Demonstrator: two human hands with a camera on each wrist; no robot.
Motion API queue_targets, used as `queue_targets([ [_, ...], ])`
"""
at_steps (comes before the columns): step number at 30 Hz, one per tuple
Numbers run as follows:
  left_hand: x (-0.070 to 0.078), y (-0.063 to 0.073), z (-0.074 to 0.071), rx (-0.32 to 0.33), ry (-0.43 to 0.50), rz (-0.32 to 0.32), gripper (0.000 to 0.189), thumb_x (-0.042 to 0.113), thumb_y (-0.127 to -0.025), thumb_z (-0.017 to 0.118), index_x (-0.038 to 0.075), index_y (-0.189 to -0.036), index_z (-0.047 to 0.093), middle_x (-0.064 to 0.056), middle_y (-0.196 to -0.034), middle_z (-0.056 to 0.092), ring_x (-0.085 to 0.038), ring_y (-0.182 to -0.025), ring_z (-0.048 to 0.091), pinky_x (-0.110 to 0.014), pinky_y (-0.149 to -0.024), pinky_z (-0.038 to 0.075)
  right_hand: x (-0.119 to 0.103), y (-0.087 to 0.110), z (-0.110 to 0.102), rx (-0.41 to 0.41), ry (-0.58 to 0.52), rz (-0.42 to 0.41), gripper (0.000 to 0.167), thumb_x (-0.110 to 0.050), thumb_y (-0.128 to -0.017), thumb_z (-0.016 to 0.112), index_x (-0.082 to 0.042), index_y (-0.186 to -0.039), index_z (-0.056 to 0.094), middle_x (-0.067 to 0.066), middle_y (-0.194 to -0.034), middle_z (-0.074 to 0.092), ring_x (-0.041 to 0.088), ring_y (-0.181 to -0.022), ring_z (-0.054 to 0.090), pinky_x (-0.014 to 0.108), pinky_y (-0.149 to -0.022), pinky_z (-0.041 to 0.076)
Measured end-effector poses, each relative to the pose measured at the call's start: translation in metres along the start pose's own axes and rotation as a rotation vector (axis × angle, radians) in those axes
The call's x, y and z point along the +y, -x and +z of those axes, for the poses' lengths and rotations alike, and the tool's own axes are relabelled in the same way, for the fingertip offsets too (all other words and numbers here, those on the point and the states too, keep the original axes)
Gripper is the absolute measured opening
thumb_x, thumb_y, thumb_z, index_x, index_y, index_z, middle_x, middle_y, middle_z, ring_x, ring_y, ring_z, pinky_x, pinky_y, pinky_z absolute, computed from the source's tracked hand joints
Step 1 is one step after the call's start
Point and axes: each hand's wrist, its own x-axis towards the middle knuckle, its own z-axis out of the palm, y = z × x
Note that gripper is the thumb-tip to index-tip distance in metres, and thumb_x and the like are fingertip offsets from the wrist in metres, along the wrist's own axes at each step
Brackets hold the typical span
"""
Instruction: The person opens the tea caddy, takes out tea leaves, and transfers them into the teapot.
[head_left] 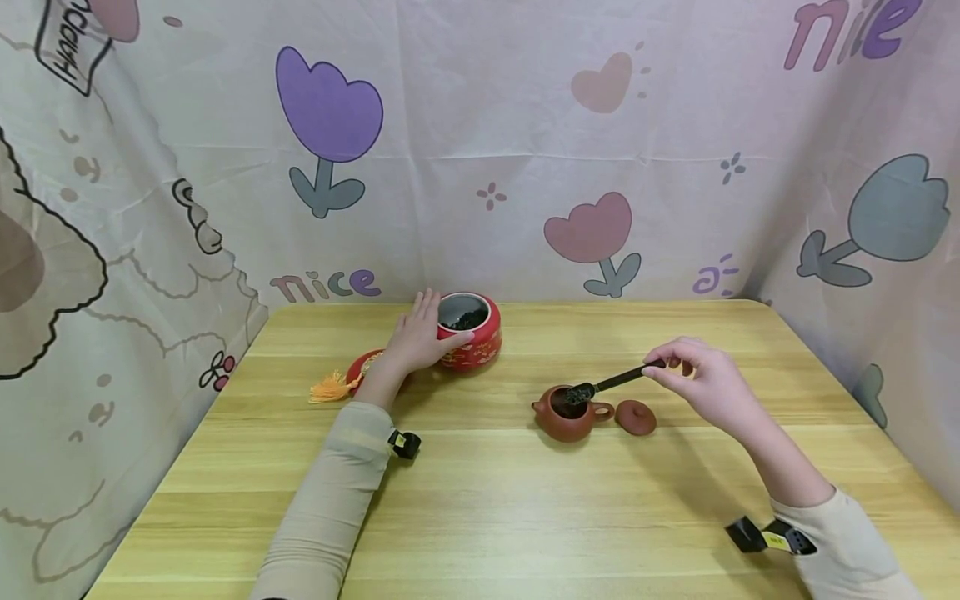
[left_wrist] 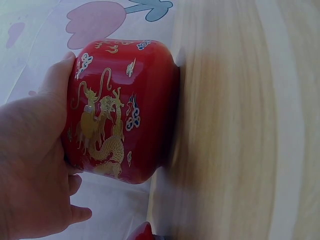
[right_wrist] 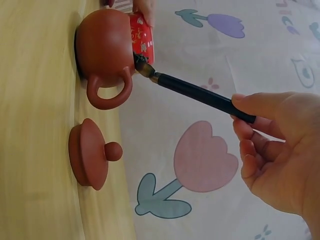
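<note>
My left hand (head_left: 423,333) rests against the left side of a round red jar (head_left: 480,348), its fingers extended and its thumb across the front near the rim. Gold dragon decoration covers the jar wall in the left wrist view, and dark tea leaves (head_left: 467,320) lie inside. Between thumb and fingertips, my right hand (head_left: 705,383) pinches the end of a black-handled tea scoop (head_left: 621,378). The scoop's head, with dark leaves on it, is at the mouth of a small brown clay teapot (head_left: 564,428). Beside the teapot handle lies its round knobbed lid (head_left: 636,417).
A red lid (head_left: 362,367) with a yellow tassel (head_left: 331,387) lies left of the jar, partly hidden by my left forearm. Everything stands on a light wooden table (head_left: 480,517). A printed cloth (head_left: 465,108) hangs behind the table's far edge.
</note>
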Motion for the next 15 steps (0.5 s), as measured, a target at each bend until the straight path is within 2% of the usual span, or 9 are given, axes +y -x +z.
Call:
queue_targets([
  [7, -0.0004, -0.0006, -0.0005, -0.006, -0.005, 0.002, 0.110, 0.075, -0.083, 0.050, 0.007, -0.157, 0.005, -0.013, -0.166, 0.001, -0.029, -0.154, -0.005, -0.061, -0.121, 0.008, -0.0052, 0.0012, 0.0023, 0.058, 0.046, -0.094, 0.016, -0.006, -0.080, 0.078, -0.017, -0.091, 0.073, -0.004, -0.086, 0.066, 0.004, -0.080, 0.046, 0.022, -0.062, 0.041],
  [15, -0.0003, -0.0013, -0.0008, -0.012, -0.004, 0.001, 0.110, 0.075, -0.083, 0.051, 0.008, -0.157, 0.006, -0.012, -0.166, 0.001, -0.029, -0.154, -0.005, -0.061, -0.121, 0.007, -0.0065, 0.0007, 0.0032, 0.083, 0.047, -0.129, 0.019, -0.003, -0.078, 0.078, -0.015, -0.091, 0.073, -0.003, -0.088, 0.068, 0.007, -0.081, 0.048, 0.015, -0.064, 0.037],
])
